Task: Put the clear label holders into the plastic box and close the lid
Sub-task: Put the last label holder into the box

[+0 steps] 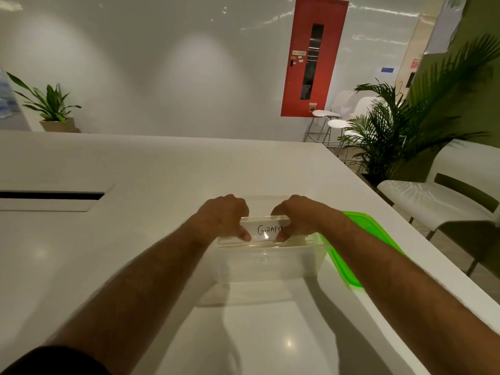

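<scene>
- The left hand [226, 216] and the right hand [300, 216] each pinch one end of a clear label holder [266, 230], thumbs on the near face and the other fingers curled behind it; both hands are closed on it, neither holds anything else.
- The holder is just above the far rim of the plastic box [270, 266], which stands open on the white worktop [135, 171] directly in front of the person.
- Its long axis runs left to right, parallel to the box's far wall. It stands on edge, roughly upright, the handwritten word "GIRAFFE" facing the person.
- A second piece of writing shows faintly through the box's near wall — possibly another holder already inside, though the clear plastic makes that hard to confirm.
- The green lid [359, 239] lies just to the right of the box, partly under the right forearm, so closing is not yet done.
- To do this step well, I would keep the holder level and square to the walls, lower both ends together, and let go only once it rests on the bottom or against whatever lies there — a tilted holder could catch on the rim.
- Acrylic like this is rigid and slippery, so even pressure at both ends seems wise.
</scene>
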Available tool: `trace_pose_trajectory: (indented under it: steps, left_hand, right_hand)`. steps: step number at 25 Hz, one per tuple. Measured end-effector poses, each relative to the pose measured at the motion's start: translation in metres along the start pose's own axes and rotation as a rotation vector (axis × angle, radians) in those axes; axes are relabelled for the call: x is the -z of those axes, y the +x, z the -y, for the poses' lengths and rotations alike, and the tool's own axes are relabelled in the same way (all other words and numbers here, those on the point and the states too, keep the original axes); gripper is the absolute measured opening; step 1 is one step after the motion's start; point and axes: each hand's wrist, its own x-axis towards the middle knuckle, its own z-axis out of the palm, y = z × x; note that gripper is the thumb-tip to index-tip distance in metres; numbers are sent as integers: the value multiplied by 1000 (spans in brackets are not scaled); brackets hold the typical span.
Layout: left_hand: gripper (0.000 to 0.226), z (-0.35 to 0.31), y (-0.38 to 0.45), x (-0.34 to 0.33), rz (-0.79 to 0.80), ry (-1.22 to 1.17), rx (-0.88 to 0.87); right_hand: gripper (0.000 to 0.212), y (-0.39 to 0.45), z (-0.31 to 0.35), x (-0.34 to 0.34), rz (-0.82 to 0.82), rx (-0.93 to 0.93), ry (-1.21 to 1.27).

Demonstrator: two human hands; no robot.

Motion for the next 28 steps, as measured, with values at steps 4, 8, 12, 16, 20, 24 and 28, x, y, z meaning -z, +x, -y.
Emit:
trace_pose_trajectory:
  steps: [4,8,12,16,20,24,28]
  left_hand:
    - [60,1,0,-4,15,63,-9]
    - [51,-1,-2,-5,30,134,-29]
    - [52,-1,-3,-6,30,169,-37]
    - [61,-1,-3,-6,11,91,-21]
    - [60,3,-10,5,-202,-303,-9]
    - [59,14,-27,3,-581,-823,91]
    - [69,22,-48,-19,-547,-1227,274]
  right_hand:
    - [58,4,3,-5,-3,-4,-90]
    - [52,7,5,-12,11,-1,-109]
    - [53,8,5,-13,9,17,-106]
    - [65,2,5,-10,-21,19,-89]
    - [69,-20,-3,3,-250,46,221]
    - [59,-46,-16,-3,-670,-56,751]
    - [48,-66,-17,-37,-767,-270,1338]
